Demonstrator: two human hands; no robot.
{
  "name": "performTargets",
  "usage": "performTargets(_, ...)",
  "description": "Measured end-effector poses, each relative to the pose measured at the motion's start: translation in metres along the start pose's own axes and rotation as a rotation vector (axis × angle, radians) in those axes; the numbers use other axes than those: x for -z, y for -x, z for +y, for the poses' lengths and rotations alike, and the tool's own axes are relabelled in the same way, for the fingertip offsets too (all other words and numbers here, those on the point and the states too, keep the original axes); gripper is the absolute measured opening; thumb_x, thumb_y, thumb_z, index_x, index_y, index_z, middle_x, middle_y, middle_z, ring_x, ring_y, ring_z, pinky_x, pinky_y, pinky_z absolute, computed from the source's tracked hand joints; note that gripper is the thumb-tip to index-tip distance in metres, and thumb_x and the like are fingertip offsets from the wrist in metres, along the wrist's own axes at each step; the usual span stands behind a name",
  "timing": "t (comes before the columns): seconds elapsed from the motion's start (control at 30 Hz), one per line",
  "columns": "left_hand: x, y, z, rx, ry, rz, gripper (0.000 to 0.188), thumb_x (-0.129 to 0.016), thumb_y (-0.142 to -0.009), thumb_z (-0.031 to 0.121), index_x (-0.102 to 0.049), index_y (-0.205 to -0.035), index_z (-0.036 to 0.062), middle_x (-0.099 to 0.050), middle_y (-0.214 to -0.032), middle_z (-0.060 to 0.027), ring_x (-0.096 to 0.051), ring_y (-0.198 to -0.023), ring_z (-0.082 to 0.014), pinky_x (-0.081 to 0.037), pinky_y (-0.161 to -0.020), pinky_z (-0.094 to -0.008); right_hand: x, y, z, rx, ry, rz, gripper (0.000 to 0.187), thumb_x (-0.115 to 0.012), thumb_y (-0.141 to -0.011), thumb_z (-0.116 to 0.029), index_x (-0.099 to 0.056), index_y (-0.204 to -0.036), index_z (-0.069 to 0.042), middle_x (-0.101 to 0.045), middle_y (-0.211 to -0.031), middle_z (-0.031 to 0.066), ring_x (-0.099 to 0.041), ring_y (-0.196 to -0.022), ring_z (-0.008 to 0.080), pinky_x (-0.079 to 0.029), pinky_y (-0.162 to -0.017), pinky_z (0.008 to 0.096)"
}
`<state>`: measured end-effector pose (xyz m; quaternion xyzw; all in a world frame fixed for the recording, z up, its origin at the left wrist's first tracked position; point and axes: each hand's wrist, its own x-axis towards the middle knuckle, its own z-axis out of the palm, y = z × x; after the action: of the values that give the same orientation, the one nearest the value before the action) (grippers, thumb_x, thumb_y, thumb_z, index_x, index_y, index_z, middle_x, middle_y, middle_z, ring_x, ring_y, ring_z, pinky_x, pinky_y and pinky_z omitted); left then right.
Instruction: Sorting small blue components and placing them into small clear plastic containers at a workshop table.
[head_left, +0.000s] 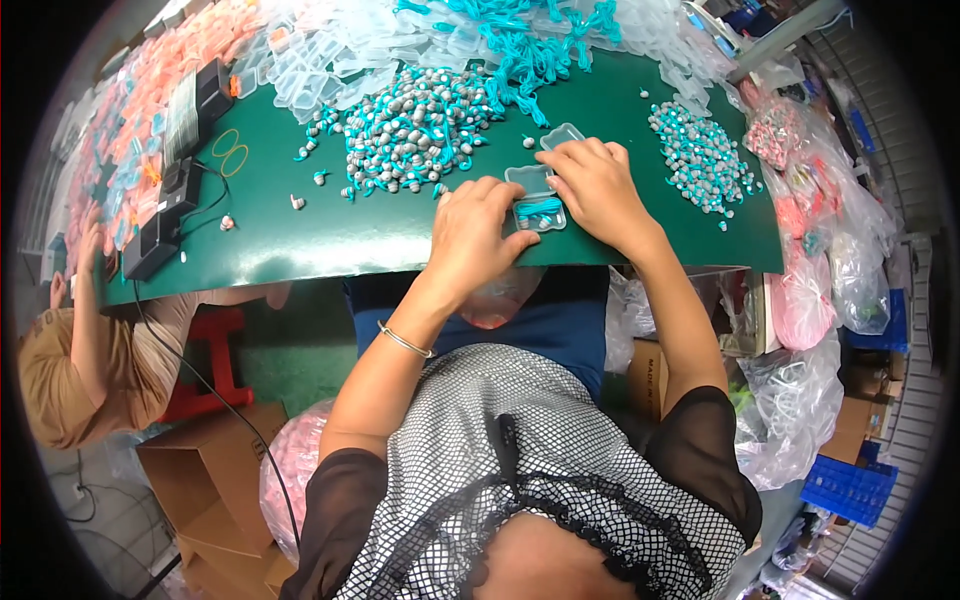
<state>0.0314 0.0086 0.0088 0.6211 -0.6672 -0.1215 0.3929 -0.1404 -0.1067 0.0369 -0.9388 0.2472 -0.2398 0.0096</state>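
On the table's near edge sits a small clear plastic case (540, 226), its lid raised, with a bundle of teal cord inside. My left hand (470, 232) grips the case's left side, thumb at its near corner and fingers by the lid. My right hand (603, 192) is curled at the right side of the case, thumb and forefinger close to the lid. Just beyond its fingertips another clear case (563, 136) shows in part; I cannot tell whether the hand touches it.
A big heap of grey-and-teal small pieces (410, 130) lies ahead, with a smaller heap (700, 155) at right. Behind are teal cord bundles (525, 60) and many clear cases (330, 65). Black devices (180, 185) stand at left, near another person's arm (90, 300).
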Motion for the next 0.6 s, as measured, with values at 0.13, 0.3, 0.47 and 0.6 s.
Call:
performTargets(0.13,0.0,0.002,0.001,-0.015,0.005,0.016,0.055,-0.085,-0.065,0.024,-0.061,-0.112,0.0089,-0.062,-0.09,-0.0061,-0.06,-0.088,-0.0277,-0.044,-0.076,-0.0409,0.001,-0.005,0.004,-0.005,-0.071,-0.066,0.023,-0.07,-0.082,-0.012,-0.066,-0.104,-0.01,-0.063,-0.1,0.0045,-0.059,-0.099,0.0248,-0.039,-0.088,0.0422)
performTargets(0.3,0.007,0.001,0.009,-0.017,0.048,0.023,0.058,-0.082,-0.07,0.022,-0.055,-0.12,0.0091,-0.06,-0.09,-0.0078,-0.06,-0.085,-0.028,-0.045,-0.073,-0.0404,0.007,0.01,0.007,-0.072,-0.399,-0.029,0.026,-0.073,-0.079,-0.009,-0.066,-0.103,-0.005,-0.064,-0.099,0.0107,-0.061,-0.094,0.0301,-0.048,-0.083,0.0405)
performTargets(0.47,-0.002,0.003,0.004,-0.19,-0.058,0.027,0.037,-0.072,-0.082,0.016,-0.058,-0.115,0.0071,-0.059,-0.096,-0.0111,-0.06,-0.083,-0.0316,-0.047,-0.07,-0.0418,0.011,0.031,-0.014,0.099,-0.392,0.003,0.038,-0.077,-0.074,-0.012,-0.063,-0.107,-0.001,-0.064,-0.1,0.0159,-0.062,-0.095,0.0332,-0.051,-0.082,0.0399)
performTargets(0.6,-0.006,0.001,0.0,-0.221,-0.027,0.072,0.029,-0.07,-0.084,0.017,-0.061,-0.108,0.0051,-0.058,-0.091,-0.011,-0.059,-0.081,-0.0318,-0.047,-0.067,-0.0412,-0.003,0.034,-0.017,0.021,-0.382,0.092,0.034,-0.075,-0.074,-0.006,-0.063,-0.106,-0.001,-0.064,-0.097,0.0145,-0.062,-0.09,0.0332,-0.051,-0.078,0.0402)
